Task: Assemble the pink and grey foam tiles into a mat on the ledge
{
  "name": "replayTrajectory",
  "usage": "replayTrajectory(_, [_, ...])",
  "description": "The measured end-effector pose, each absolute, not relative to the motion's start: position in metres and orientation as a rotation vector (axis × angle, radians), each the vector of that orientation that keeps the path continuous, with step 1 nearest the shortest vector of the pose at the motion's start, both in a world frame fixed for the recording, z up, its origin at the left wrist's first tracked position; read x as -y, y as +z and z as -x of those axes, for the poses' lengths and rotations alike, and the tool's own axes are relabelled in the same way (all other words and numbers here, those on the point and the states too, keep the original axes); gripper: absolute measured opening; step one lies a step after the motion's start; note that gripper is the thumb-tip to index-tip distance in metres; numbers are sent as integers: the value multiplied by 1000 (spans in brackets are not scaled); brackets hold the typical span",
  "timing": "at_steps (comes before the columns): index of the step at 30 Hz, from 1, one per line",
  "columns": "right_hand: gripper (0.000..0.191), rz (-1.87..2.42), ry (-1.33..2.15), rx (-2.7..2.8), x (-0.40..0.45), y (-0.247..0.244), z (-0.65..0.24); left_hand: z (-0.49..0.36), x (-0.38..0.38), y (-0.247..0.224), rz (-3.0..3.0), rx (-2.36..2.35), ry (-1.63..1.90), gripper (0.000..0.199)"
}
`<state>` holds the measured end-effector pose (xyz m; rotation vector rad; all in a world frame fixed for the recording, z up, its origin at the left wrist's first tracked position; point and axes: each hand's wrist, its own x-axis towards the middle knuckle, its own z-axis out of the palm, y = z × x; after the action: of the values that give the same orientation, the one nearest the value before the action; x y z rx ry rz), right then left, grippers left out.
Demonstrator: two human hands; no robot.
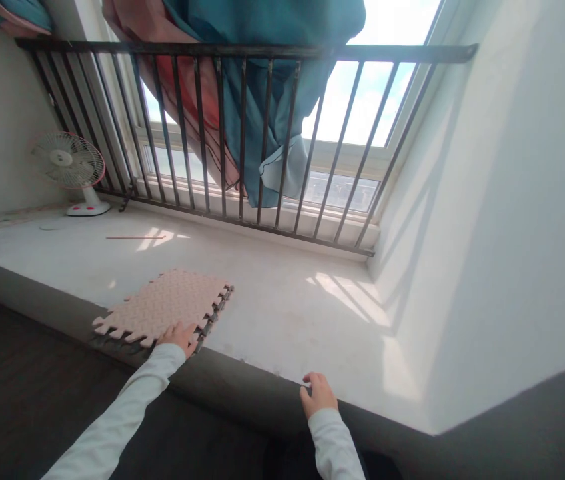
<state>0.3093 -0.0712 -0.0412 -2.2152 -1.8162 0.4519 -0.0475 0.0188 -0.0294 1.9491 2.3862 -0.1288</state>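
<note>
A stack of foam puzzle mats (pixel 170 303), beige on top and dark beneath, lies on the white window ledge (pixel 267 300) with its near side at the ledge's front edge. My left hand (pixel 178 335) rests on the near right corner of the stack, its fingers over the top mat and its thumb side by the right edge. Farther right, at the front edge of the ledge, my right hand (pixel 319 393) is held with curved fingers apart and nothing in them. Both arms wear white sleeves.
A white and pink fan (pixel 70 163) stands at the ledge's left end. A thin brown stick (pixel 135 237) lies behind the mats. Dark metal railing (pixel 242 140) runs before the window and the teal and pink curtain (pixel 262 100). A white wall bounds the right side.
</note>
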Motion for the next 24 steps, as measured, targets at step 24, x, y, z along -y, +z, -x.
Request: replayTrajectory(24, [17, 2197, 712, 1781, 61, -46, -313, 41, -27, -52, -2108, -2446, -229, 43])
